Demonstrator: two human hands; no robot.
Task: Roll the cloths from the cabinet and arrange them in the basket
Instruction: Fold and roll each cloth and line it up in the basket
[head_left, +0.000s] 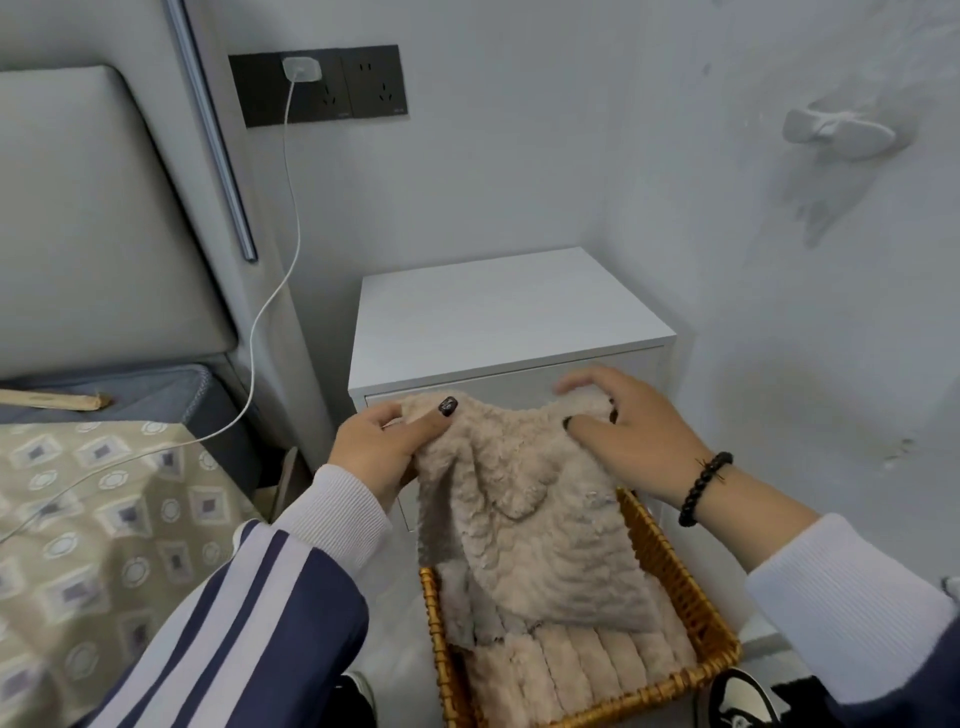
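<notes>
The person holds a beige fluffy cloth (519, 499) up in front of the white cabinet (498, 317), above the wicker basket (675, 571). The left hand (379, 452) grips the upper left corner of the cloth: its thumb lies on the front of the fabric and the other fingers are curled behind it, so this grip is closed on the cloth. The right hand (628, 436) is at the upper right corner. Its fingers are bent over the top edge of the cloth and its thumb presses on the front side, so this grip also has hold of the same cloth. The cloth hangs down between the two hands, and its lower part reaches into the basket, where it lies over another beige cloth (571, 670) with a ribbed surface. The basket stands on the floor just in front of the cabinet. A black bead bracelet (701, 488) is on the right wrist. On the left is a bed with a patterned cover (78, 519), and a white cable (280, 270) runs down from the wall socket (317, 85) to it.
</notes>
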